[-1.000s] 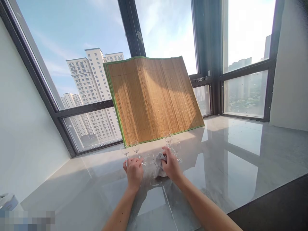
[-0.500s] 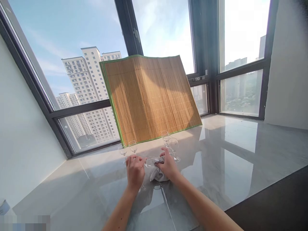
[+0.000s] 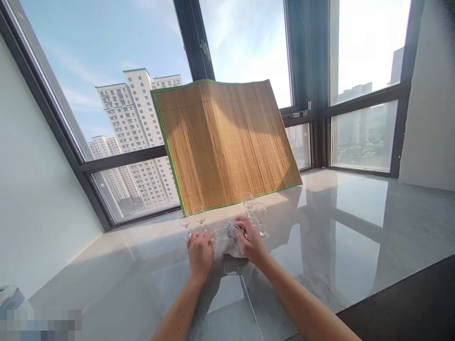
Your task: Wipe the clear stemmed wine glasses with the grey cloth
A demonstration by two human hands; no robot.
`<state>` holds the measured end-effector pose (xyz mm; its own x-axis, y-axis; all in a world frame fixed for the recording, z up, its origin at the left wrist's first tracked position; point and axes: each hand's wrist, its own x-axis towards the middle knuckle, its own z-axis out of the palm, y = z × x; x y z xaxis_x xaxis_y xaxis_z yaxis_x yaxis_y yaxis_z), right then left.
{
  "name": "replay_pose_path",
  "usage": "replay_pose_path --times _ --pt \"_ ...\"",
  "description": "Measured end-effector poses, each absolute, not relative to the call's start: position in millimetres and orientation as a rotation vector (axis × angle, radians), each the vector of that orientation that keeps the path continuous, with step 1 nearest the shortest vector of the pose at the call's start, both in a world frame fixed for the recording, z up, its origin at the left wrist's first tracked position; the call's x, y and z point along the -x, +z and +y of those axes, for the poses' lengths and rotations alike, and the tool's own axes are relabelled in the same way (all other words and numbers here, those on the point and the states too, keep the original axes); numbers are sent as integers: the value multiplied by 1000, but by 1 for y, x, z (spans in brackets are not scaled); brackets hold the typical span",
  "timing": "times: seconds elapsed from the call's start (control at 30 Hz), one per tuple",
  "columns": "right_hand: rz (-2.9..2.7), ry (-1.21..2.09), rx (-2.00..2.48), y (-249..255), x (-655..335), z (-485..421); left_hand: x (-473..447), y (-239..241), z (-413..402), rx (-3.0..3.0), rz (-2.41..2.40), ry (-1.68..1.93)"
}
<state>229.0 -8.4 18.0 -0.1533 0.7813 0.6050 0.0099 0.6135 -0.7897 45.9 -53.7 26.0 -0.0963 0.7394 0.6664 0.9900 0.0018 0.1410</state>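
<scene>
A clear stemmed glass [image 3: 221,232] lies sideways in the air between my hands. My left hand [image 3: 201,255] is closed on its left end, with the fingers pinched near the stem or foot. My right hand [image 3: 253,242] grips a grey cloth [image 3: 234,248] against the glass's right end; its lower folds hang down to the counter. Behind my left hand stand two clear stemmed glasses, one on the left [image 3: 184,220] and one nearer the middle [image 3: 199,217]. Two more, a rear glass [image 3: 247,201] and a front glass [image 3: 259,214], stand upright just beyond my right hand.
A glossy grey tiled counter [image 3: 117,284] carries everything. Behind the glasses, a bamboo mat [image 3: 227,147] with green edging leans against the dark window frame [image 3: 309,76]. A white object [image 3: 10,298] sits at the lower left. The counter's front edge [image 3: 394,279] runs along the right.
The cloth and my right fingers have shifted slightly on the held glass, and the cloth sits a little higher. My left hand has turned slightly. The whole view has moved a little.
</scene>
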Motion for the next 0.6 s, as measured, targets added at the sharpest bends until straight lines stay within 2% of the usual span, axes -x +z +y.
replay_pose_path --times 0.3,0.47,0.6 --pt "-1436 768 969 18 -227 -2 -56 34 -61 1881 -1619 -956" --pt "-1384 1059 991 22 -229 -7 -57 36 -62 1838 -1625 -974" --pt "-1370 1099 884 22 -228 -6 -56 34 -60 1834 -1665 -940"
